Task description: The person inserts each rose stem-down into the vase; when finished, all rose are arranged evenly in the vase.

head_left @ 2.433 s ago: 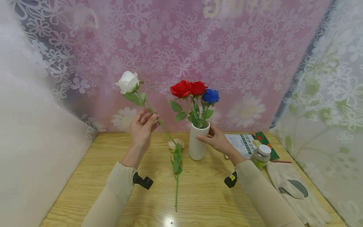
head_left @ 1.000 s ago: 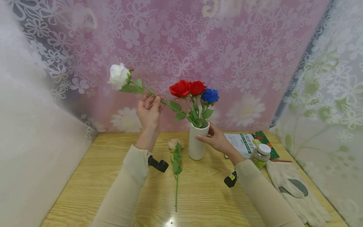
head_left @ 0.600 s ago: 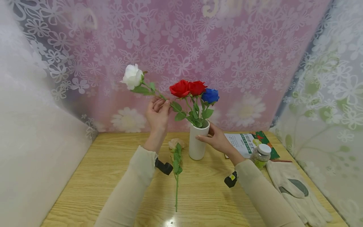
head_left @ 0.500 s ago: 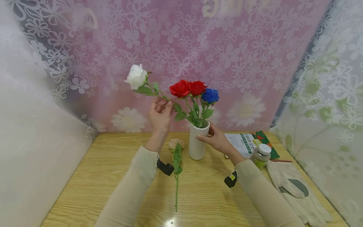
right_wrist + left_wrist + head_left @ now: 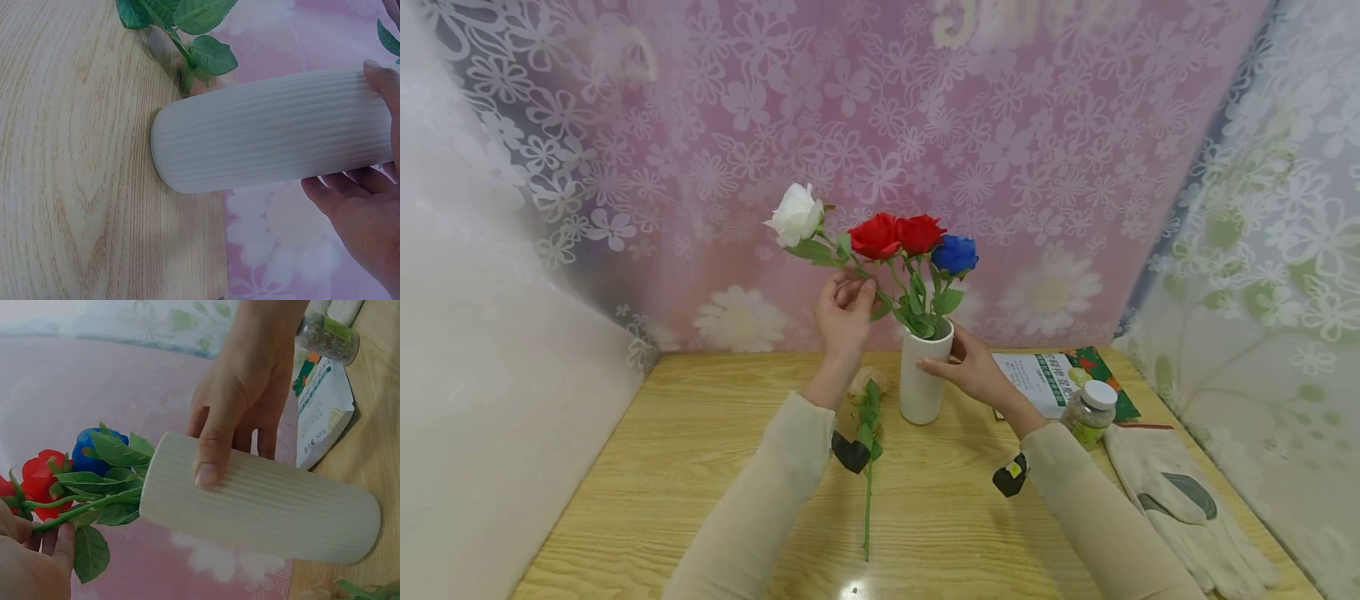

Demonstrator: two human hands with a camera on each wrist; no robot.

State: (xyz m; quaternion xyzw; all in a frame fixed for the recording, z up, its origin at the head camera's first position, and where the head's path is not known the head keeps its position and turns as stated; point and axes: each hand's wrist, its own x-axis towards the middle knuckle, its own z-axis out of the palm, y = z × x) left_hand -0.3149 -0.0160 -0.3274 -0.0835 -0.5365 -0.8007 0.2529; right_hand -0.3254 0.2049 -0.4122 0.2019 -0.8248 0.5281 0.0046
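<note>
My left hand (image 5: 844,319) pinches the green stem of a white rose (image 5: 797,215), which leans up to the left. In the left wrist view that stem (image 5: 87,508) runs into the mouth of a ribbed white vase (image 5: 262,500). Two red roses (image 5: 876,236) and a blue rose (image 5: 956,254) stand in the same vase. My right hand (image 5: 973,365) grips the vase near its rim, thumb on the front and fingers behind, as the right wrist view also shows. The vase is upright on the wooden table. Its inside is hidden.
A cream rose (image 5: 868,417) lies on the table (image 5: 760,500) left of the vase, partly behind my left wrist. To the right are a printed packet (image 5: 1037,379), a jar with a white lid (image 5: 1090,412) and work gloves (image 5: 1180,500). A floral curtain hangs behind.
My left hand has moved right, and over the last half second down, bringing the white rose closer to the red ones. Its stem now reaches into the vase. The right hand and vase have stayed put.
</note>
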